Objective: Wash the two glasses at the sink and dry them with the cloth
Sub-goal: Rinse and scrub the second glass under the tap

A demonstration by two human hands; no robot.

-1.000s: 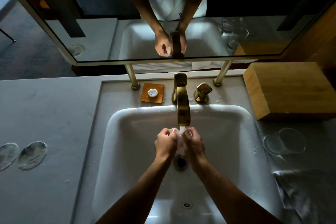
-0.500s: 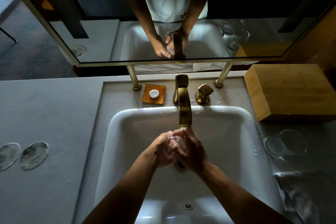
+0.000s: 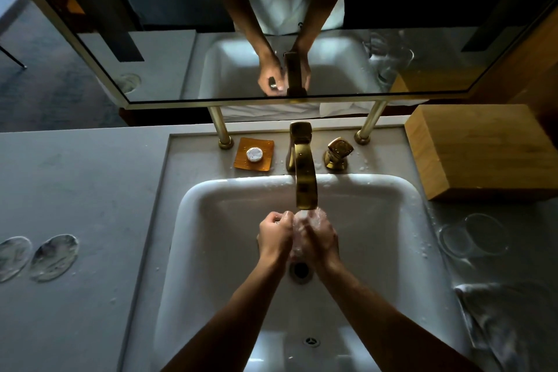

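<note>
A: Both hands are under the curved brass tap [image 3: 305, 178], pressed together over the white square ceramic sink [image 3: 211, 220]. The left hand [image 3: 275, 234] is curled into a loose fist, and the right hand [image 3: 317, 234] lies against it, wet and foamy.

B: Anything in those hands?

A: I can't tell. The fingers are closed on each other, and if there's something between the palms it's hidden. No glass is in the basin that I can see; only the open round drain [image 3: 300, 269] just below the wrists.

B: So where are the glasses?

A: On the grey stone counter [image 3: 90, 190], right of the sink: two clear round drinking glasses [image 3: 474, 237], touching or overlapping, seen from above so mostly rims show. I can't say if they stand upright or mouth-down.

B: Which hand gets there first?

A: The right one, I'd judge. The glasses lie out to its right, across the sink rim, well apart from the tap. The left would have to cross the body.

B: And the cloth?

A: A crumpled grey cloth [image 3: 507, 320] sits on the counter, nearer the person than the glasses, same side.

B: Other containers?

A: An amber square soap dish [image 3: 241, 160] left of the tap, holding a small white round soap [image 3: 254, 154]. A pale wooden block-shaped box [image 3: 483, 151] stands shut behind the glasses.
</note>
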